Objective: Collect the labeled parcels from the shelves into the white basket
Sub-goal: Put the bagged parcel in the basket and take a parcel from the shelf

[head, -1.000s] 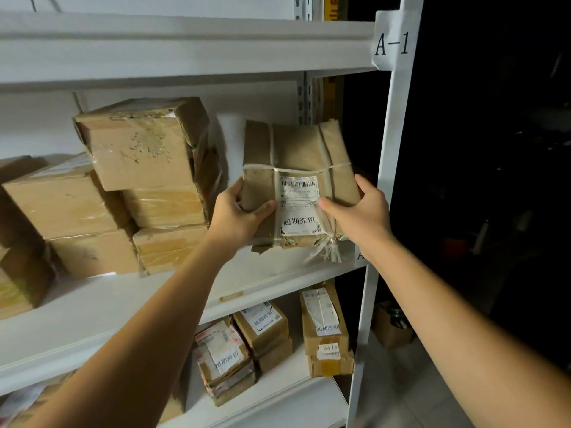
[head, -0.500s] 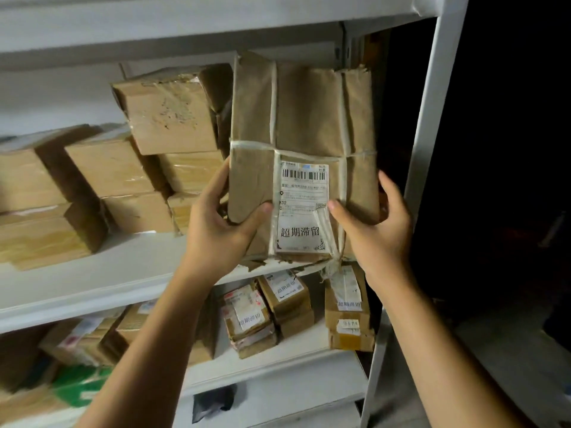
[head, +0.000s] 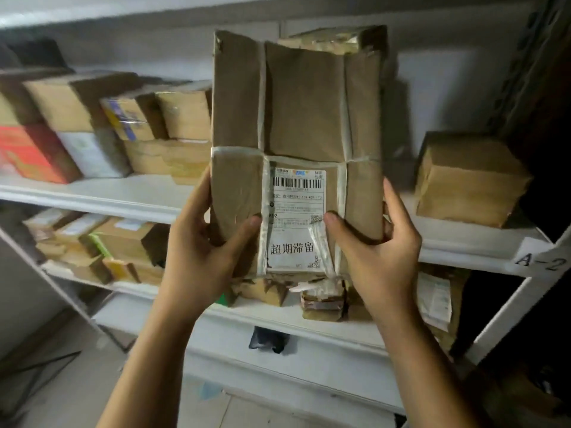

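Both hands hold a flat brown parcel [head: 296, 118] upright in front of the shelves [head: 129, 193], clear of them: the left hand [head: 200, 257] grips its lower left edge and the right hand [head: 374, 254] its lower right, thumbs pressed on the face beside the white label [head: 296, 217]. The step looks like carrying a picked parcel to the white basket, which is out of sight. Next, it must be lowered into that basket.
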